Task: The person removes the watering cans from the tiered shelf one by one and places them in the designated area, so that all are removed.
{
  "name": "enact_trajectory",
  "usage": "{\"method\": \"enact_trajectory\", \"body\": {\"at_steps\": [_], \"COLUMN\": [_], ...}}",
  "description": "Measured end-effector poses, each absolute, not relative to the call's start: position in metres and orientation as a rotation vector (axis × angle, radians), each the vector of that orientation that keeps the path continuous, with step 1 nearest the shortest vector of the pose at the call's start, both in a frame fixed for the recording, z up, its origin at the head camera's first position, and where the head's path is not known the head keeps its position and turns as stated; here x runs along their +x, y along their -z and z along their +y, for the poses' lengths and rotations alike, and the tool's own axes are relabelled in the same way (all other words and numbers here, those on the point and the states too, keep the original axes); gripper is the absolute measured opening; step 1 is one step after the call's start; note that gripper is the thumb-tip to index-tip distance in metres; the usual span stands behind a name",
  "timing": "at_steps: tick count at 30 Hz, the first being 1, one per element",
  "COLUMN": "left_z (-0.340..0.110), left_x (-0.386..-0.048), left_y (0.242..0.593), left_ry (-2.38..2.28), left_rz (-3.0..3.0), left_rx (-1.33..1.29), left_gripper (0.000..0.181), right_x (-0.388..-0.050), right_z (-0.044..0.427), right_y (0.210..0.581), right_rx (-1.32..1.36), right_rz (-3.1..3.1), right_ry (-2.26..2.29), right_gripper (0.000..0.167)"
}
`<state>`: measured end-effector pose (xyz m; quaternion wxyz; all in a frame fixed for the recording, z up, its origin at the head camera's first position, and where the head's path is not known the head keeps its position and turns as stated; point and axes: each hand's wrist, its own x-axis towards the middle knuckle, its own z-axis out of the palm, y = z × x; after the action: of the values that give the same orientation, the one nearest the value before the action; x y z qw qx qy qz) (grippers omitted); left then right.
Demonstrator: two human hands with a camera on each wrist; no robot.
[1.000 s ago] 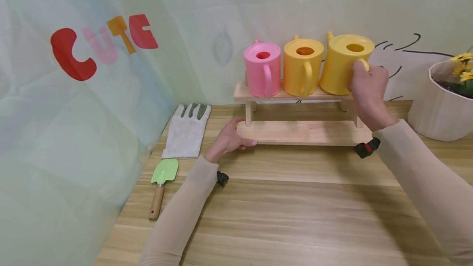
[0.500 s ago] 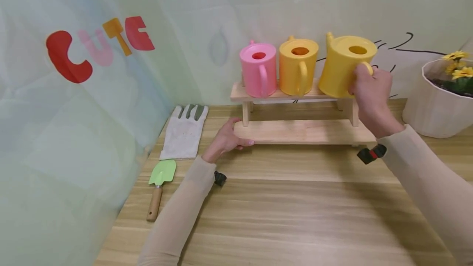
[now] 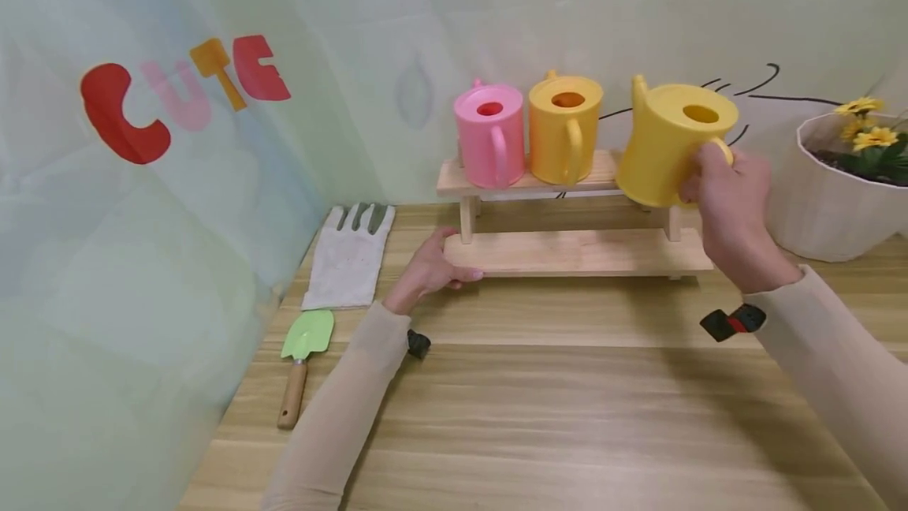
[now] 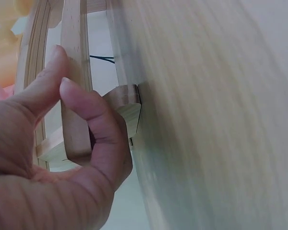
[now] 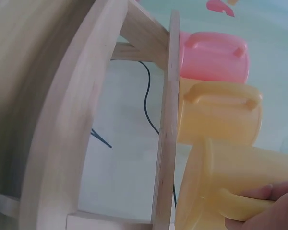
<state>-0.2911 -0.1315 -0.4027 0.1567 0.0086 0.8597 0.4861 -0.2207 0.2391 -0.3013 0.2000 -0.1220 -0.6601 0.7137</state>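
My right hand [image 3: 734, 207] grips the handle of a yellow watering can [image 3: 670, 148], which is tilted and lifted just off the right end of the upper shelf. In the right wrist view the can's base [image 5: 194, 187] is apart from the shelf edge. A pink watering can [image 3: 489, 140] and an orange-yellow watering can [image 3: 565, 132] stand upright side by side on that shelf. With fingers curled round its left end, my left hand [image 3: 431, 268] holds the lower board of the two-tier wooden stand [image 3: 567, 252]; the left wrist view shows thumb and fingers about the board [image 4: 76, 115].
Left on the table lie a white and green glove [image 3: 347, 262] and a green trowel [image 3: 307, 337] with a wooden handle. A white pot [image 3: 826, 203] with yellow flowers stands right of the stand. A printed cloth wall [image 3: 397, 38] rises behind it.
The right hand has lifted the yellow watering can off the upper shelf, tilted it and drawn it right and toward me. The left hand stays on the stand. The view has shifted slightly.
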Motion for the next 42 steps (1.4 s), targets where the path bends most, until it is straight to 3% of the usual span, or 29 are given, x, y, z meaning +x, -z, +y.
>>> {"method": "enact_trajectory", "body": {"at_steps": [13,42], "left_z": [-0.128,-0.13], "left_x": [-0.289,-0.291], "left_y": [0.402,0.404], "left_ry": [-1.438,-1.456], "left_rz": [2.423,2.43], "left_rx": [0.023,0.074], "left_gripper": [0.106,0.1], "right_x": [-0.188,-0.124], "right_z": [0.249,0.249], "right_y": [0.316,0.37], "right_rx": [-0.228,-0.391], "right_rz": [-1.666,-1.74], "right_ry": [-2.153,-2.115], "right_gripper": [0.043,0.048]}}
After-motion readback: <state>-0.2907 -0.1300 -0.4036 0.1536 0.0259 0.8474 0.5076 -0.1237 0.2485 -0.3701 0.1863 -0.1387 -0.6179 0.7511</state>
